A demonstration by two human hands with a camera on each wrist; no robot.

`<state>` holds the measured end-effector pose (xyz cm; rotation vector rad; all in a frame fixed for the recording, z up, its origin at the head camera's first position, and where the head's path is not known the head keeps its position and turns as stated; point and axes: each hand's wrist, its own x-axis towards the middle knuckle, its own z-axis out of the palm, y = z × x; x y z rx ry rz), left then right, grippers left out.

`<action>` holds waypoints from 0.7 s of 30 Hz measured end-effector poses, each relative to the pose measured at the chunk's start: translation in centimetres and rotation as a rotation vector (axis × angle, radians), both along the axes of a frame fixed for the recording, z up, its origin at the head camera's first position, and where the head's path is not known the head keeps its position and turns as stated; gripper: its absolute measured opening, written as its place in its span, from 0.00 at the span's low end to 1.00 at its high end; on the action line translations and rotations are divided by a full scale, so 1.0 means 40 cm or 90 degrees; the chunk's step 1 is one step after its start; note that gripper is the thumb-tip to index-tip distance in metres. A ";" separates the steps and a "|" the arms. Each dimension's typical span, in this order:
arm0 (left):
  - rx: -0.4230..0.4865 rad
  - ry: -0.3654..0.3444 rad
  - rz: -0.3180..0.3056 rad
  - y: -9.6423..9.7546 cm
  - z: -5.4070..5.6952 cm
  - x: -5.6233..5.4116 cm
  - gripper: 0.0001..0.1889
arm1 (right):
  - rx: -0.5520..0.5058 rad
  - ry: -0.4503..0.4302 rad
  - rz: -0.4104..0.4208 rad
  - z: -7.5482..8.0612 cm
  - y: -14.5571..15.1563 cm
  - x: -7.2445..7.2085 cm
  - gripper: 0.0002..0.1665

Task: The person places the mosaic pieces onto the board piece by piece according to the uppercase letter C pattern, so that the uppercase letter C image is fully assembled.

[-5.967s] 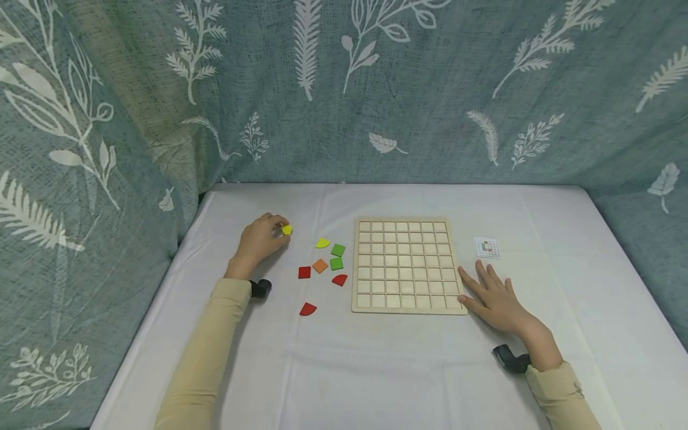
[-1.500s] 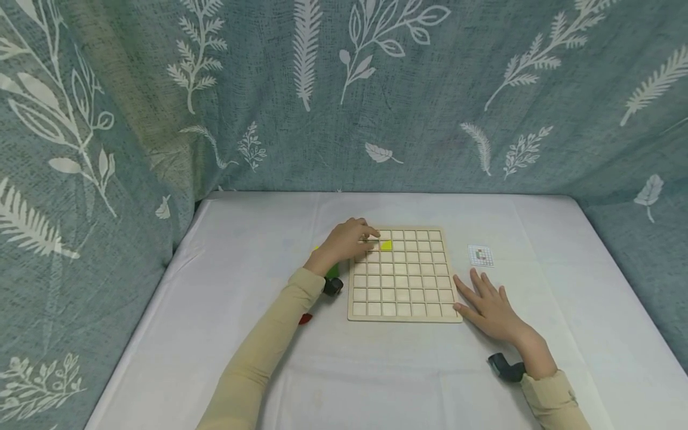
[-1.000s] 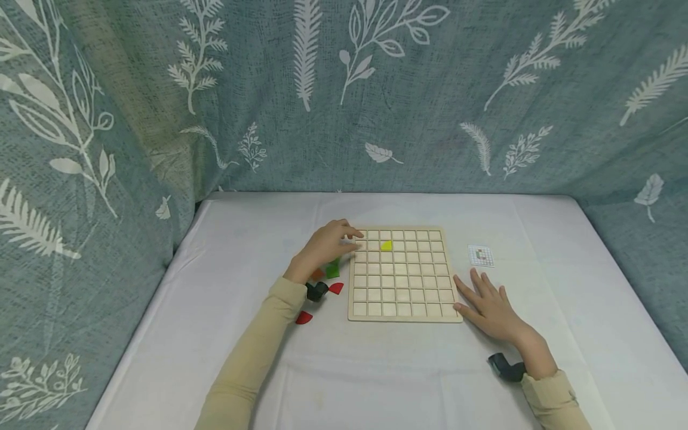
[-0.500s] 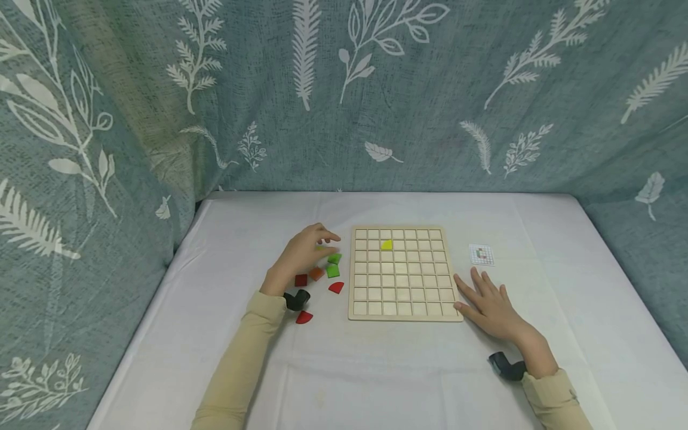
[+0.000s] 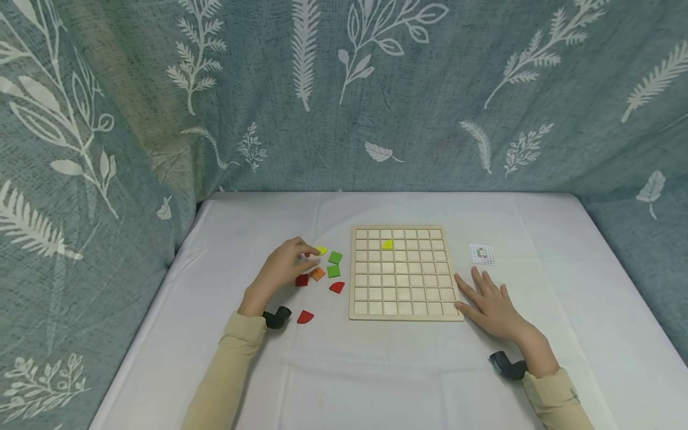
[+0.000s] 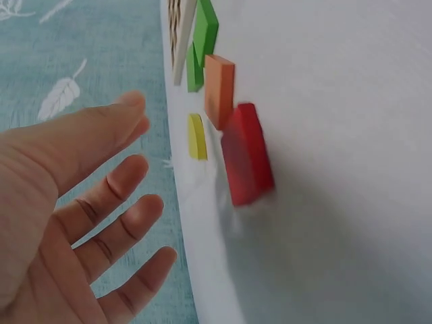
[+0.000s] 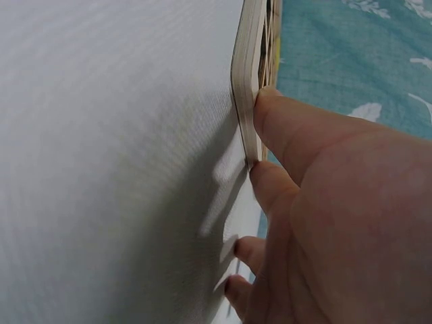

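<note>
My left hand (image 5: 282, 266) holds nothing; its thumb and fingers are apart above the loose wooden tiles. Nearest its fingertips lies a yellow quarter-circle tile (image 5: 322, 250). Beside it are two green square tiles (image 5: 334, 271), an orange square (image 5: 318, 273) and a red square (image 6: 248, 155). Two red quarter-circle tiles (image 5: 337, 287) lie closer to me. A second yellow quarter-circle tile (image 5: 387, 244) sits in a second-row cell of the wooden grid board (image 5: 352, 275). My right hand (image 5: 494, 307) lies spread, thumb and index finger touching the board's right edge.
A small white card (image 5: 482, 254) with a printed grid pattern lies right of the board. White cloth (image 5: 376, 370) covers the table. A patterned teal curtain (image 5: 441, 155) hangs behind and along the sides.
Six seconds ago my left hand held a yellow tile; that tile now sits in the board. The left hand has drawn back leftward to the loose tiles. My right hand stays at the board's edge.
</note>
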<state>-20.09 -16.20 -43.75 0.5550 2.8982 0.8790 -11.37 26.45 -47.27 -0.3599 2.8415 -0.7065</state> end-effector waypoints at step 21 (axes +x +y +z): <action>-0.038 -0.013 0.012 -0.068 -0.022 0.069 0.11 | 0.003 -0.006 -0.001 -0.003 0.001 -0.002 0.39</action>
